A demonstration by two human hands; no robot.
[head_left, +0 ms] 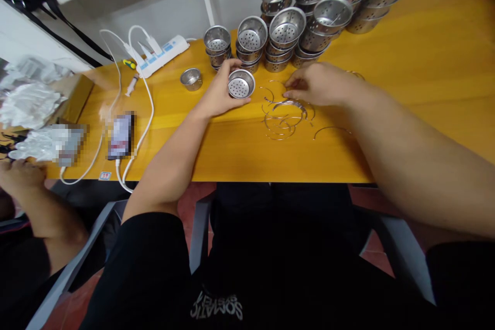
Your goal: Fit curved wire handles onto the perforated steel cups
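My left hand (pixel 224 92) is closed round a small perforated metal strainer cup (pixel 240 84), its open top tipped toward me. Beside it, my right hand (pixel 309 84) is low over the table with thumb and fingers drawn together. Whatever those fingertips hold, if anything, is too small to make out. Under and in front of them lies a loose heap of thin curved metal wires (pixel 284 119). A single curved wire (pixel 332 128) lies apart to the right. Left of my left hand stands another, smaller-looking metal cup (pixel 191 79).
Stacks of perforated metal cups (pixel 286 28) line the back of the yellow table (pixel 240 162). To the left are a white power strip (pixel 164 56) with cables, a syringe (pixel 132 85) and a phone (pixel 120 135). Another person's arm (pixel 42 206) rests at far left near clear plastic bags (pixel 31 105).
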